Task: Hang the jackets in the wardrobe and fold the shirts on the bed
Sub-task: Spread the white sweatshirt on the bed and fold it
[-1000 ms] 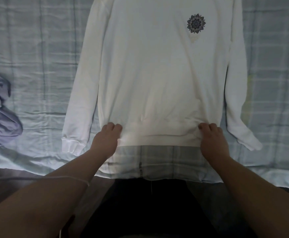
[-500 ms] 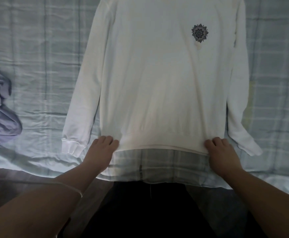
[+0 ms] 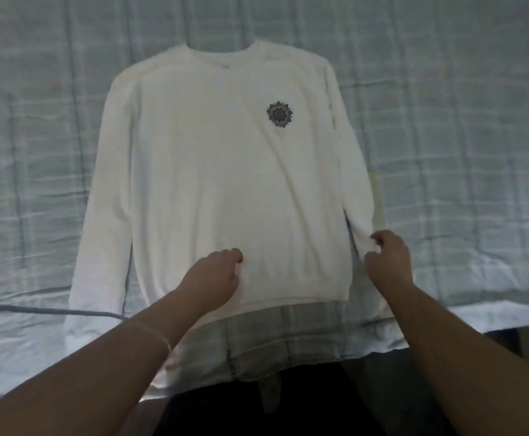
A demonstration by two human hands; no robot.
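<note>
We're over the bed [image 3: 464,127] now, and the white long-sleeved shirt [image 3: 219,171] is spread flat on the checked cover, front up, collar away from us at twelve o'clock, hem toward us at six. So its long axis runs straight up and down our view, twelve to six, and each sleeve lies alongside the body on its own side.

Our right hand [image 3: 387,262] sits at about four o'clock from the shirt's middle, right at the lower end of the right sleeve [image 3: 356,184]. The fingers are curled in with thumb and fingertips pinched on a fold of white cloth there, near the cuff; the cuff end itself is hidden behind the hand. Our left hand [image 3: 214,276] rests on the body of the shirt, low and near the middle, at about six o'clock just above the hem. Its fingers are loosely bent and pressing down, holding nothing that we can see; it looks like an anchor more than a grip.

Here's what the move turns on, as we read it: the pinched sleeve lies to the right of the body, so folding it means carrying it toward nine o'clock, across the long axis, onto the chest. The right hand is plainly the nearer one. The left sleeve [image 3: 99,215], out at eight o'clock, lies flat and untouched, well apart from either hand, and we judge it waits its turn.
</note>
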